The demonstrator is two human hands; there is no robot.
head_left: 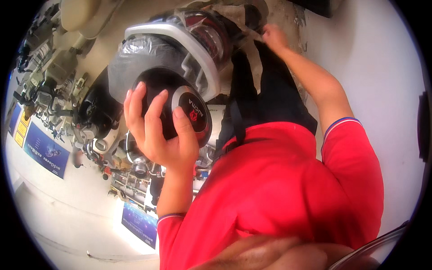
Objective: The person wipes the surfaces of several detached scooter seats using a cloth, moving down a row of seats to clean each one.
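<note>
Head view, looking down on a wrapped scooter. Left hand [157, 143]: the fingers [152, 119] are spread and loosely bent in front of a black rounded pad [168, 82], which lies just beyond and to the right of their tips; whether they bear on it cannot be told. Right hand [275, 39]: the fingers are curled, and what they hold, if anything, cannot be made out; a dark object [253, 17] lies just left of their tips. Judged as steadying, the left-hand work is best done with a broad, even spread of the fingers, lightly pressed and clear of the silver ring [176, 102] beside the thumb. Counted: two hands; one pad, with one ring; one silver rail [204, 67], beyond the left fingertips and to their right; one grey seat in clear plastic [130, 63], directly past those fingertips; two large blue posters, one [47, 150] well left of the left fingers, the other [138, 223] behind them, toward the wearer. Parked vehicles [96, 110] left of the fingers overlap too much for counting.
</note>
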